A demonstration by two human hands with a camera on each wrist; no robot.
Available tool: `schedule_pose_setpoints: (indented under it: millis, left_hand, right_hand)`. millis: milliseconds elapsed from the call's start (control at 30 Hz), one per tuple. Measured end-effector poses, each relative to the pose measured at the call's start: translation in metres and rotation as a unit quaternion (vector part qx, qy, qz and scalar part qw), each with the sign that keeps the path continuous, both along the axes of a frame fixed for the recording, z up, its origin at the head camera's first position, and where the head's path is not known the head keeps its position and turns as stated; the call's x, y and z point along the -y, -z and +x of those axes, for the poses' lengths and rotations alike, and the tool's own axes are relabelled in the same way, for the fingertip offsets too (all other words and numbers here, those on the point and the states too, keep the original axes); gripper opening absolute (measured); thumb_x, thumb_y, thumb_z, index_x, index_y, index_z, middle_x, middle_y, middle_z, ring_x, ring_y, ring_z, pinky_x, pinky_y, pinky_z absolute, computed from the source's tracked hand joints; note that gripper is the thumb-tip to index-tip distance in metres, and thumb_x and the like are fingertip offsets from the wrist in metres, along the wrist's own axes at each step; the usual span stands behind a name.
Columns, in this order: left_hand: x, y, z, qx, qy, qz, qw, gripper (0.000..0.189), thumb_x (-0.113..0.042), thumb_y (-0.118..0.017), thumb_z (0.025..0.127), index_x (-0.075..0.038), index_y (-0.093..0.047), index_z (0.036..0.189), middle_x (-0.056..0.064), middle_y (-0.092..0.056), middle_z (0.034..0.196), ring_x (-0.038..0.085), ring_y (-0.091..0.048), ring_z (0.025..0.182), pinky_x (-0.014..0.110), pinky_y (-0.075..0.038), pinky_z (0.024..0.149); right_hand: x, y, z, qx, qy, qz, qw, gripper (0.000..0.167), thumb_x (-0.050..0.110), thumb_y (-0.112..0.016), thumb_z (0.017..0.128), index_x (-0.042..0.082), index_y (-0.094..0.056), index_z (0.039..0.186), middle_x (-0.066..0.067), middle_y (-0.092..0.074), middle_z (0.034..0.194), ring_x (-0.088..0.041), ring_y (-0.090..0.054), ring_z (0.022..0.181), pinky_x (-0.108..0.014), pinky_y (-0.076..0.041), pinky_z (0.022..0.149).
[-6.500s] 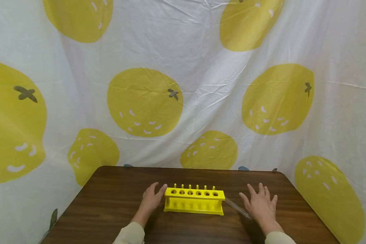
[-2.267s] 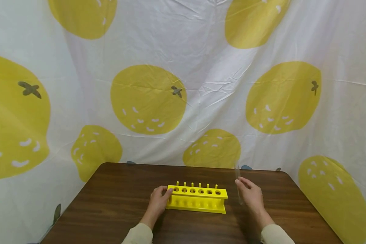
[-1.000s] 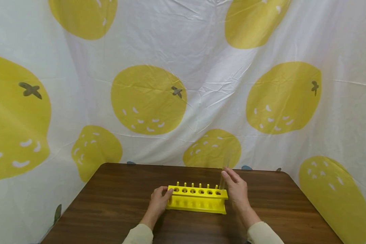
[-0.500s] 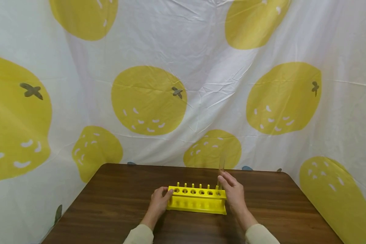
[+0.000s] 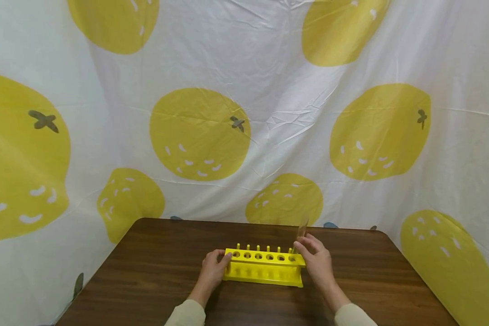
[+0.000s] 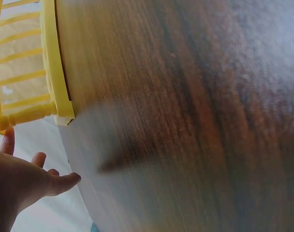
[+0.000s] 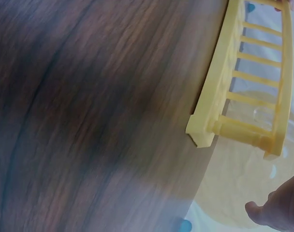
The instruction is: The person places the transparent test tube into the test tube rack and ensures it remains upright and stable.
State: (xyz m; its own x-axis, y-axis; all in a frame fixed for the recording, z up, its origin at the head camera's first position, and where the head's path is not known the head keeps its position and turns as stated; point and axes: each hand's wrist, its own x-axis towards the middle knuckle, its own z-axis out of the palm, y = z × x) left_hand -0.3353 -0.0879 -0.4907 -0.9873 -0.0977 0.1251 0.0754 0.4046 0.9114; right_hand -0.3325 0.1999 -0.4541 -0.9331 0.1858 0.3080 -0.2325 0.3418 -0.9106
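Observation:
A yellow test tube rack with a row of holes and pegs stands on the table. At its left end, my left hand holds the top corner, thumb on top. The left wrist view shows this hand with one finger against the rack and the others extended. My right hand pinches a clear test tube over the rack's right end. The tube leans right, its lower end at the rightmost hole; how deep is unclear. In the right wrist view, only part of the right hand shows.
The dark wood-grain table extends to both sides of the rack. Behind and beside it hangs a white cloth printed with large yellow lemons.
The tube first lay on the table right of the rack. My right hand picked it up and brought it left to the end hole; lately its top tipped right. My left hand took the rack's corner.

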Motion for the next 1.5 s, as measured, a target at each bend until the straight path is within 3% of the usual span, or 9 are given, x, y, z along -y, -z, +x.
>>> schedule_pose_setpoints:
  millis: [267, 700, 1500]
  left_hand:
    - [0.0, 0.0, 0.0, -0.002, -0.002, 0.001, 1.0, 0.039, -0.03, -0.059, 0.101, 0.005, -0.062, 0.119, 0.029, -0.049, 0.137, 0.046, -0.042, 0.128, 0.061, -0.034, 0.103]
    - [0.0, 0.002, 0.0, 0.009, -0.004, 0.002, 1.0, 0.039, -0.029, -0.059, 0.101, 0.005, -0.062, 0.12, 0.028, -0.048, 0.138, 0.046, -0.041, 0.128, 0.062, -0.033, 0.104]
    - [0.0, 0.001, 0.0, 0.003, -0.004, 0.002, 1.0, 0.041, -0.032, -0.059, 0.101, 0.004, -0.061, 0.12, 0.029, -0.047, 0.137, 0.047, -0.04, 0.128, 0.061, -0.033, 0.103]
  right_hand:
    - [-0.003, 0.004, 0.001, 0.01, 0.012, 0.095, 0.9953, 0.036, 0.032, -0.071, 0.094, 0.002, -0.071, 0.115, -0.022, -0.044, 0.147, -0.045, -0.038, 0.136, -0.063, -0.025, 0.11]
    - [-0.005, 0.008, -0.001, 0.013, 0.009, 0.159, 0.9872, 0.029, 0.028, -0.072, 0.093, 0.005, -0.074, 0.112, -0.024, -0.042, 0.148, -0.048, -0.035, 0.135, -0.066, -0.025, 0.108]
    - [-0.004, 0.023, -0.003, 0.006, 0.011, 0.192, 0.9813, 0.03, 0.029, -0.072, 0.092, 0.007, -0.075, 0.112, -0.025, -0.046, 0.145, -0.051, -0.037, 0.132, -0.066, -0.029, 0.105]
